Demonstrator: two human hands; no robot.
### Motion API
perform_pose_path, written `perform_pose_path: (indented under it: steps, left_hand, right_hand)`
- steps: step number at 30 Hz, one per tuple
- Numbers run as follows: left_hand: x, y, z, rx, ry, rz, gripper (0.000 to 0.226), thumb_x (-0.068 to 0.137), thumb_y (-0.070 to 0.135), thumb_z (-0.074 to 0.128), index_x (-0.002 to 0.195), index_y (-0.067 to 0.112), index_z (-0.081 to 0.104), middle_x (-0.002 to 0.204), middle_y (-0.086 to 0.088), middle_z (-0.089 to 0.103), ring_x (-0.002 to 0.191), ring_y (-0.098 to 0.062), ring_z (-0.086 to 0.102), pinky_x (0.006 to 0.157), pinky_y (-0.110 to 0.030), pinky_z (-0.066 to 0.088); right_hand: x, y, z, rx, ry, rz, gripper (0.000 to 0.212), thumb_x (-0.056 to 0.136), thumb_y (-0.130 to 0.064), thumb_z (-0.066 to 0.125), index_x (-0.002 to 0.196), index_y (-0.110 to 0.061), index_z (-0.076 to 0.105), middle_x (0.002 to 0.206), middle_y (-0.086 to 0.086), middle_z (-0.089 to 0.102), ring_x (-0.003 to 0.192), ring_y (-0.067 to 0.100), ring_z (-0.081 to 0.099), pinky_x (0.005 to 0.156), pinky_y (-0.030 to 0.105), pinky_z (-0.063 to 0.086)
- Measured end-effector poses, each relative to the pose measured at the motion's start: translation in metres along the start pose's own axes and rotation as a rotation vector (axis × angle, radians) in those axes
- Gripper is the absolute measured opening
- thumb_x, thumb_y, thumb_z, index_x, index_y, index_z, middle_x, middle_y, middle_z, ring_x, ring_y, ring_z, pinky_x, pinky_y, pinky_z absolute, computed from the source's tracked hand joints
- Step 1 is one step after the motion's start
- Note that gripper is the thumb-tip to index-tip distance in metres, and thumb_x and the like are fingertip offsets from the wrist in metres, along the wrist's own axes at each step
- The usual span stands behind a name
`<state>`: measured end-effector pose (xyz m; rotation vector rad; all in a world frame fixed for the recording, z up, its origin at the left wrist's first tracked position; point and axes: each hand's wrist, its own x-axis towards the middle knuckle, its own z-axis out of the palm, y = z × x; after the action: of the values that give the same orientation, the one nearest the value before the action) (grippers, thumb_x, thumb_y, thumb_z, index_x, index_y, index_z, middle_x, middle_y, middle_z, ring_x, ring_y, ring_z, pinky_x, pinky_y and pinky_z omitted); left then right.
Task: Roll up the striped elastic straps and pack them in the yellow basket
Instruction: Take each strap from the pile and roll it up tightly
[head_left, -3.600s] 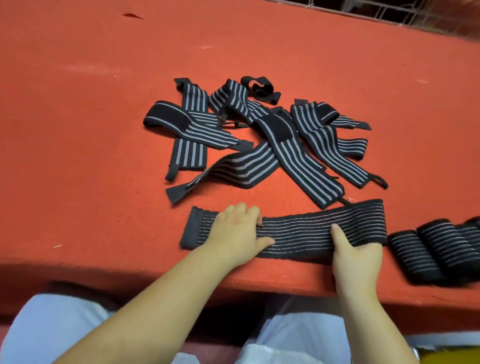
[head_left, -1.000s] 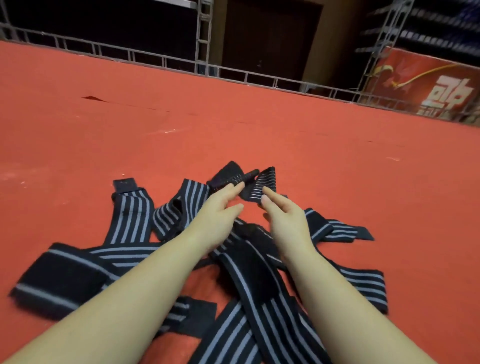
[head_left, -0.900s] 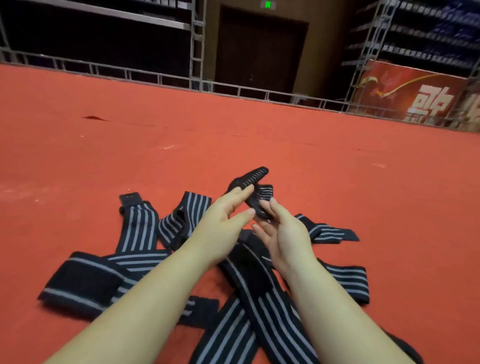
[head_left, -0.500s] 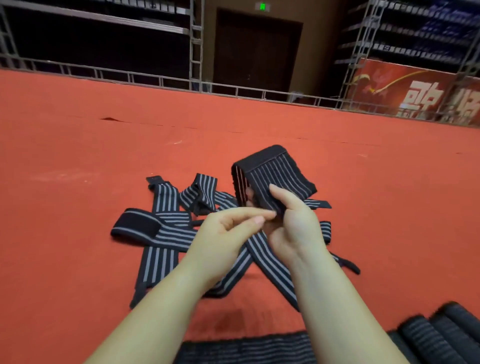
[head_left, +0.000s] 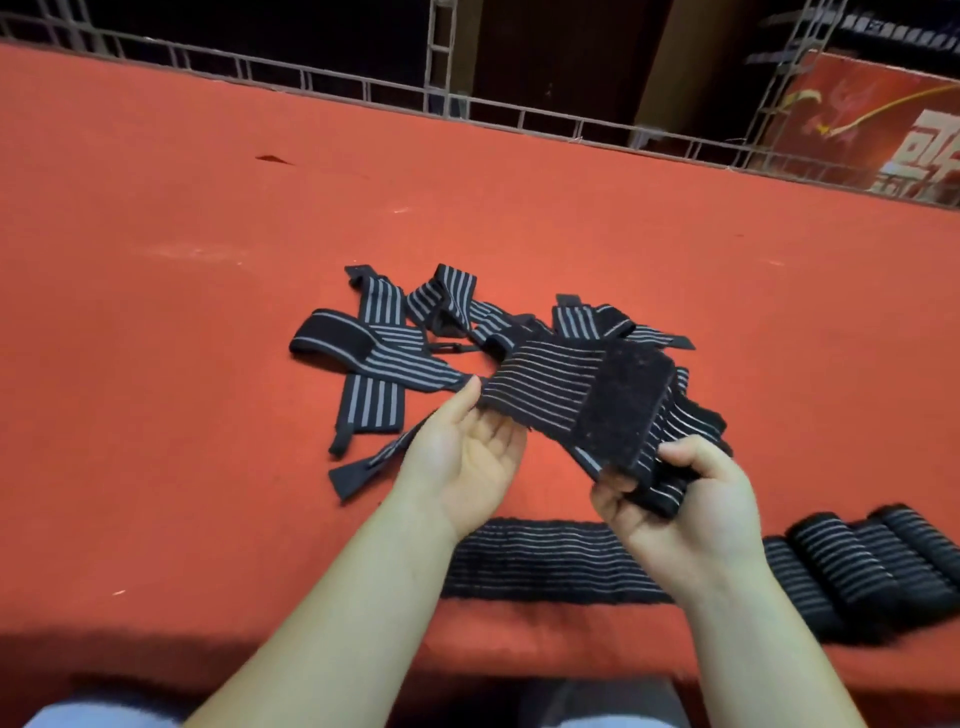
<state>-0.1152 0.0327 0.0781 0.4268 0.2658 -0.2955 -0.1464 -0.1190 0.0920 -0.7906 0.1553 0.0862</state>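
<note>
A red surface (head_left: 208, 312) runs back to a metal railing (head_left: 363, 88) and a dark room. Above it, the right hand (head_left: 685, 509) has its grip clamped on a striped strap (head_left: 561, 384) — the left hand (head_left: 467, 457), palm up with fingers relaxed, touches its other end. Loose straps (head_left: 374, 358) lie behind; rolled ones (head_left: 852, 571) sit right.
</note>
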Motion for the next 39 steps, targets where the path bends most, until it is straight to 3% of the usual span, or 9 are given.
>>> perform_pose_path:
  steps: [4, 10, 13, 16, 19, 21, 24, 29, 39]
  left_hand:
    - [-0.001, 0.004, -0.021, 0.039, 0.100, 0.095, 0.016, 0.091, 0.016, 0.055, 0.101, 0.006, 0.063, 0.085, -0.003, 0.068, 0.077, -0.013, 0.064, 0.065, -0.022, 0.054]
    - [-0.006, 0.006, -0.040, 0.261, 0.176, 0.202, 0.010, 0.090, 0.015, 0.055, 0.085, 0.015, 0.063, 0.070, 0.003, 0.066, 0.061, -0.009, 0.060, 0.055, -0.019, 0.047]
    - [-0.006, 0.001, -0.044, 0.413, 0.138, 0.229, 0.014, 0.090, 0.016, 0.054, 0.082, 0.016, 0.065, 0.067, 0.004, 0.068, 0.056, -0.007, 0.062, 0.054, -0.019, 0.046]
    - [-0.005, -0.009, -0.045, 0.568, 0.106, 0.249, 0.017, 0.089, 0.013, 0.056, 0.077, 0.014, 0.068, 0.069, 0.002, 0.069, 0.057, -0.009, 0.060, 0.054, -0.017, 0.047]
    - [-0.005, -0.022, -0.042, 0.636, 0.085, 0.224, 0.018, 0.090, 0.016, 0.056, 0.076, 0.011, 0.067, 0.068, 0.001, 0.069, 0.057, -0.010, 0.060, 0.056, -0.018, 0.049]
    - [-0.007, -0.027, -0.039, 0.642, 0.078, 0.194, 0.021, 0.091, 0.020, 0.055, 0.076, 0.010, 0.066, 0.066, 0.000, 0.068, 0.057, -0.011, 0.061, 0.059, -0.021, 0.050]
    - [-0.011, -0.031, -0.045, 0.726, 0.079, 0.219, 0.024, 0.089, 0.026, 0.058, 0.074, 0.010, 0.068, 0.073, -0.006, 0.069, 0.067, -0.019, 0.060, 0.065, -0.031, 0.048]
    - [-0.021, -0.020, -0.064, 0.873, 0.203, 0.459, 0.024, 0.091, 0.023, 0.056, 0.079, 0.011, 0.072, 0.082, -0.006, 0.072, 0.073, -0.016, 0.063, 0.066, -0.027, 0.047]
    - [-0.029, 0.019, -0.104, 1.036, 0.303, 0.345, 0.037, 0.089, 0.022, 0.059, 0.055, 0.014, 0.071, 0.060, 0.002, 0.066, 0.063, -0.012, 0.058, 0.068, -0.028, 0.045]
  right_hand:
    - [0.002, 0.004, -0.029, -0.070, 0.096, -0.024, 0.031, 0.027, -0.015, 0.065, 0.056, -0.010, 0.055, 0.053, 0.005, 0.047, 0.039, 0.016, 0.038, 0.043, 0.025, 0.039]
    - [0.016, 0.008, -0.062, -0.357, 0.383, -0.130, 0.017, 0.088, -0.006, 0.047, 0.077, -0.013, 0.057, 0.056, -0.006, 0.063, 0.052, 0.008, 0.056, 0.052, 0.024, 0.044]
    - [0.024, 0.011, -0.077, -0.615, 0.452, -0.211, 0.008, 0.088, -0.012, 0.056, 0.094, -0.015, 0.061, 0.080, -0.005, 0.072, 0.077, 0.010, 0.069, 0.064, 0.024, 0.054]
    - [0.021, 0.020, -0.081, -1.075, 0.545, -0.379, 0.050, 0.073, -0.035, 0.066, 0.118, -0.019, 0.053, 0.122, 0.007, 0.058, 0.117, 0.023, 0.053, 0.103, 0.041, 0.040]
    - [0.005, 0.041, -0.063, -1.204, 0.418, -0.566, 0.046, 0.069, -0.042, 0.061, 0.108, -0.020, 0.058, 0.121, 0.003, 0.057, 0.118, 0.017, 0.051, 0.106, 0.036, 0.036]
    - [-0.006, 0.061, -0.048, -1.128, 0.241, -0.481, 0.022, 0.075, -0.044, 0.061, 0.079, -0.023, 0.063, 0.088, -0.002, 0.067, 0.087, 0.009, 0.061, 0.085, 0.028, 0.047]
    - [-0.017, 0.083, -0.025, -0.827, 0.055, -0.044, 0.050, 0.077, -0.061, 0.054, 0.067, -0.014, 0.069, 0.070, 0.002, 0.071, 0.060, 0.010, 0.058, 0.057, 0.021, 0.045]
    - [0.002, 0.108, -0.009, -0.225, 0.004, 0.488, 0.072, 0.077, -0.071, 0.037, 0.107, -0.013, 0.067, 0.113, 0.006, 0.069, 0.109, 0.021, 0.061, 0.100, 0.037, 0.043]
    - [0.027, 0.109, -0.013, 0.167, 0.278, 0.104, 0.016, 0.085, -0.003, 0.057, 0.094, -0.016, 0.059, 0.084, 0.000, 0.069, 0.074, 0.014, 0.064, 0.064, 0.022, 0.051]
